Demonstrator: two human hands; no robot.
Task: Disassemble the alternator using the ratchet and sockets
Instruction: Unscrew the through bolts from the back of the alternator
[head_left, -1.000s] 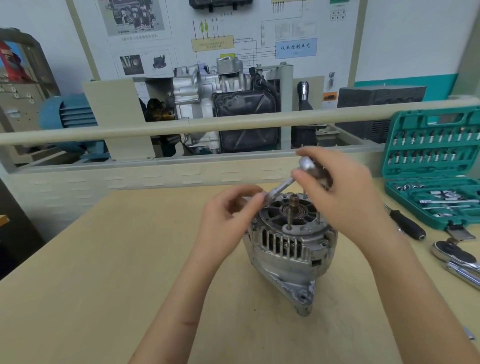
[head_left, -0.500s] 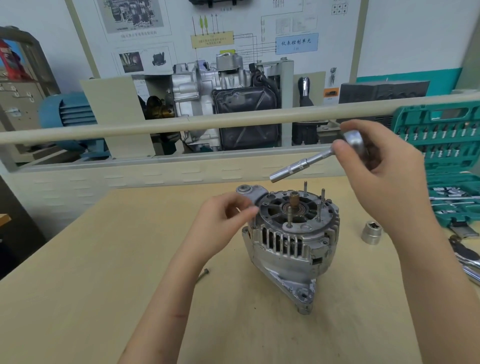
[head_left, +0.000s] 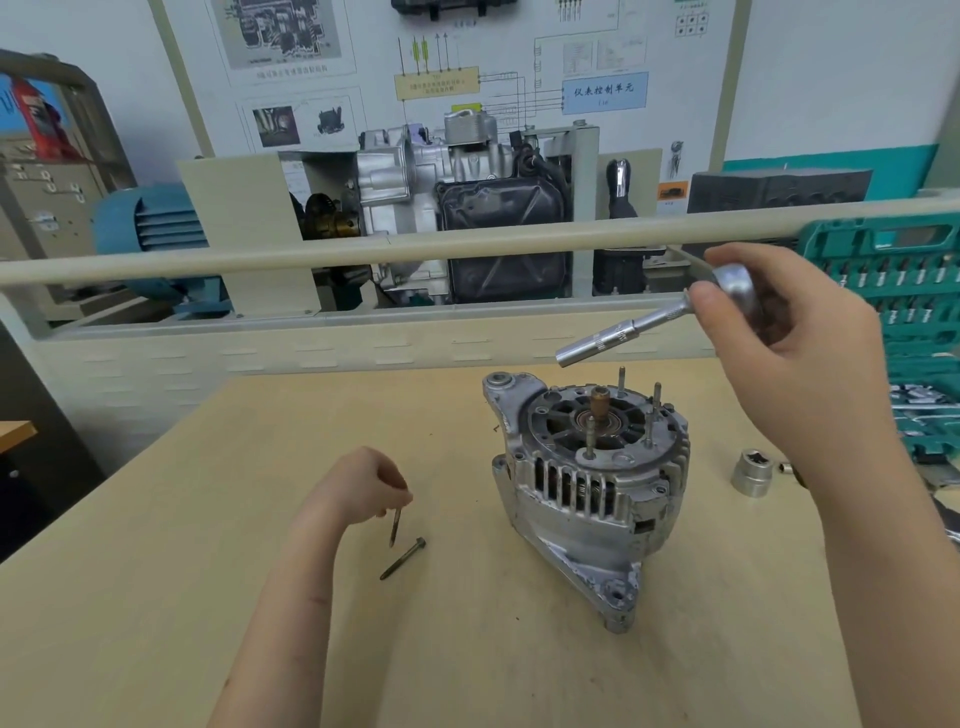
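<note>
The right hand (head_left: 795, 353) is gripping the silver metal ratchet (head_left: 654, 319) above the grey cast-metal alternator (head_left: 587, 488); the left hand (head_left: 363, 486) is pinching a long rusty bolt (head_left: 396, 526) over the beige wooden desk (head_left: 208, 597).

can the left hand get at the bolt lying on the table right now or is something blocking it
Probably not straight away: nothing blocks the path, and the loose bolt lies just below the left hand, but that hand already pinches another bolt, so it would likely need to set that down first.

Silver-grey alternator (head_left: 587, 488) with a copper-brown shaft at centre; dull brown bolts (head_left: 402, 558) on the pale tan table (head_left: 156, 597); teal socket case (head_left: 893, 291) at right; blue motor (head_left: 150, 228) upper left.
</note>
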